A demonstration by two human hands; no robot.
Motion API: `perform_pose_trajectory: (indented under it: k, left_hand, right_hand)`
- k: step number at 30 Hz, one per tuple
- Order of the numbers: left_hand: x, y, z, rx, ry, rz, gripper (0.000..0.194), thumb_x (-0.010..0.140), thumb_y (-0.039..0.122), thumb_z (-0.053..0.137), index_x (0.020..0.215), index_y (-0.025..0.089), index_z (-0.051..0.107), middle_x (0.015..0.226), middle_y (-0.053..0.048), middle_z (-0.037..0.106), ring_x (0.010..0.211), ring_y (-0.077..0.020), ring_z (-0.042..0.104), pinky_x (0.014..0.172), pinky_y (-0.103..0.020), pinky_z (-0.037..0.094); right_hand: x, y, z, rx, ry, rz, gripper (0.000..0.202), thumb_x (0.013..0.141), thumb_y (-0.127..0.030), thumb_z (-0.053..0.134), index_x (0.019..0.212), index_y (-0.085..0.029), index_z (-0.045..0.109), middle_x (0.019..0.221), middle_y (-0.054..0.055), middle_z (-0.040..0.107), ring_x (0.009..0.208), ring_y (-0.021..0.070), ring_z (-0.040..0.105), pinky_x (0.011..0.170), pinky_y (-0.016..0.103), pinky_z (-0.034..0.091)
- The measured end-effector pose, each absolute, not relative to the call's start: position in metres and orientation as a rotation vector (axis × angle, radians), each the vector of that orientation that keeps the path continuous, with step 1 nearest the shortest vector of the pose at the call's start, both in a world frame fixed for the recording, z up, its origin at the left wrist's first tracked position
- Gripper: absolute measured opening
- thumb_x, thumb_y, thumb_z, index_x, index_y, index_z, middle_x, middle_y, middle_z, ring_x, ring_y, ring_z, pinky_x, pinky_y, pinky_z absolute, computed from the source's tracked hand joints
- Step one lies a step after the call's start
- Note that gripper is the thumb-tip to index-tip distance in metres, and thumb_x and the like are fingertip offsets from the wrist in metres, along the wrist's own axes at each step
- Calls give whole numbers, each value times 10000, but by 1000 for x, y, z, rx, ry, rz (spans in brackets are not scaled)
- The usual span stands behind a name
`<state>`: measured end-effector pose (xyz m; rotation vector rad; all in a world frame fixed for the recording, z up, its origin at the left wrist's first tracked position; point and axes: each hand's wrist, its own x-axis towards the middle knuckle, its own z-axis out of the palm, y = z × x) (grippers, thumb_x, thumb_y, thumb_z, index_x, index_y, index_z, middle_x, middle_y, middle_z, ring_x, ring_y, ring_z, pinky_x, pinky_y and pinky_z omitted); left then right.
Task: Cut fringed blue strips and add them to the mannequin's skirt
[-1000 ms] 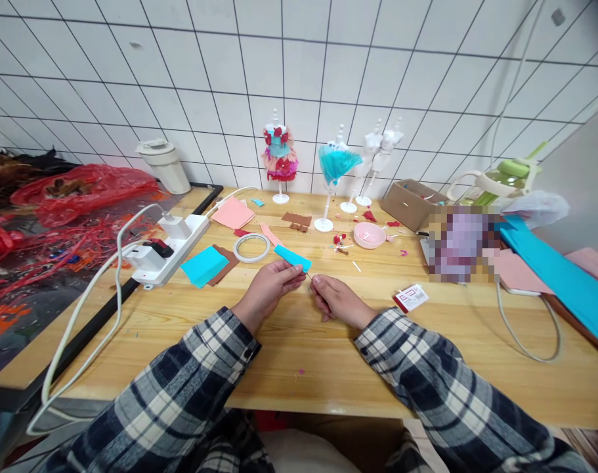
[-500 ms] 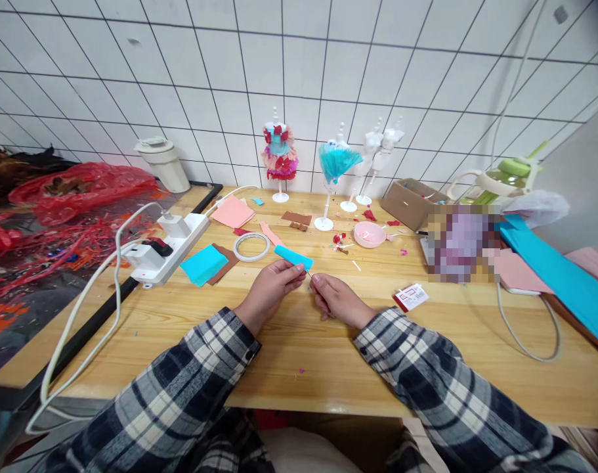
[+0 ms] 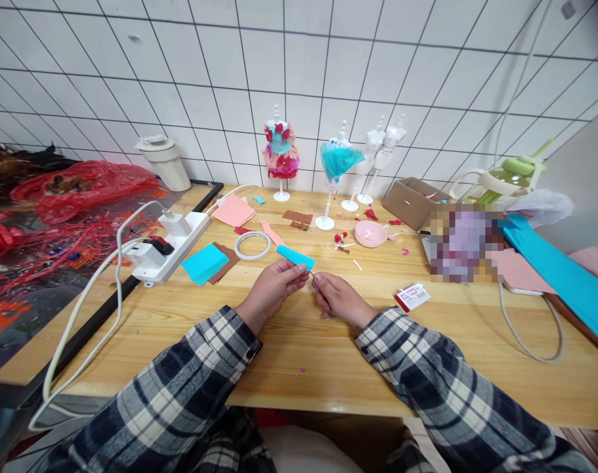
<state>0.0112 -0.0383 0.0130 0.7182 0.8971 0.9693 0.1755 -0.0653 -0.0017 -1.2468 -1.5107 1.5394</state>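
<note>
Pinched in my left hand (image 3: 277, 289) is a narrow strip of blue crepe paper (image 3: 295, 255), its far end sticking out up and to the left. My right hand (image 3: 339, 297) is closed round a thin, dark-tipped tool whose point touches the strip's right end; most of it is hidden in my fingers, so its kind is unclear. Just beyond the hands lie a roll of white tape (image 3: 236, 247) and a pink paper strip (image 3: 271, 233). A mini dress form with a fanned blue paper skirt (image 3: 339, 161) stands behind them.
Left are a white power strip (image 3: 173, 253) with trailing cables and blue paper (image 3: 205, 264) over brown. At the back stand a decorated dress form (image 3: 281, 154) and two bare ones. A pink bowl (image 3: 371, 234), cardboard box (image 3: 411, 203) and small card packet (image 3: 413, 297) are on the right.
The view has shifted very slightly. Both hands keep the same hold, with the tool's tip still against the end of the blue strip.
</note>
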Motion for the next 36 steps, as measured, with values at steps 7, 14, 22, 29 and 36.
perform_pose_trajectory:
  k: [7,14,22,29,36]
  left_hand:
    - [9,-36,15,714,920,996,277,656,287,841,803,119,677,773,-40,691,788,-119,654,777,-236,497]
    - [11,-38,16,728,918,942,294,645,285,845,825,113,689,774,-50,703,735,-116,658,735,-228,506]
    - [13,-39,11,717,895,947,280,656,285,844,812,118,681,793,-50,705,768,-118,662,783,-240,509]
    - [15,-40,9,705,867,962,254,678,276,832,800,123,671,790,-46,702,772,-114,663,788,-235,505]
    - [16,-40,10,702,870,960,259,675,276,833,803,120,670,798,-45,705,777,-111,663,788,-230,506]
  right_hand:
    - [175,-66,-3,-1279,-1492,1504,491,865,-698,372,787,-217,433,508,-90,376,416,76,369,399,220,487]
    - [175,-68,-2,-1299,-1527,1437,495,876,-697,352,774,-219,430,527,-75,397,435,86,403,391,219,475]
    - [175,-66,-5,-1281,-1537,1432,486,885,-691,338,772,-225,418,509,-81,405,409,87,404,395,223,474]
    - [173,-67,-2,-1274,-1478,1491,474,874,-689,360,776,-228,411,484,-90,402,403,83,382,413,222,484]
    - [173,-67,-2,-1264,-1468,1500,484,861,-704,365,779,-230,411,460,-99,395,380,78,358,412,222,485]
